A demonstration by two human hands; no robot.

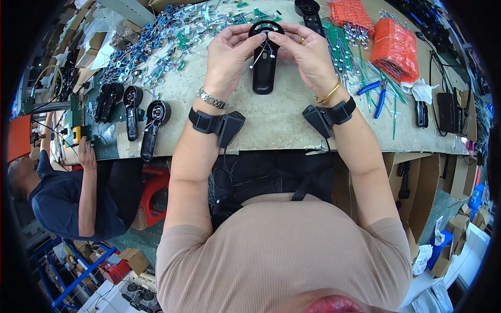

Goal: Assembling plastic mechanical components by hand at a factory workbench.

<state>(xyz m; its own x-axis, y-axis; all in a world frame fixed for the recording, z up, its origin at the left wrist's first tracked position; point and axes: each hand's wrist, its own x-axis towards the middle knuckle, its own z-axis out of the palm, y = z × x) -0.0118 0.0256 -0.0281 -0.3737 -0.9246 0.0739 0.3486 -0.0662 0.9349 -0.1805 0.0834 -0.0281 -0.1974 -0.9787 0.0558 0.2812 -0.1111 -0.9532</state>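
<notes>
Between my two hands, at the far middle of the table, lies a black handheld fan housing with a round head and a long handle. My left hand grips the left side of the round head, its thumb pressed near the centre. My right hand holds the opposite side, with its thumb tip close to the left one. Thin white wires with a small connector hang from the centre over the handle. What the thumbs press on is mostly hidden beneath them.
Several black fan housings lie to the left; another sits at the far right. Loose wired parts cover the back left. Red bubble-wrapped bundles and blue cutters lie right. A co-worker sits at left.
</notes>
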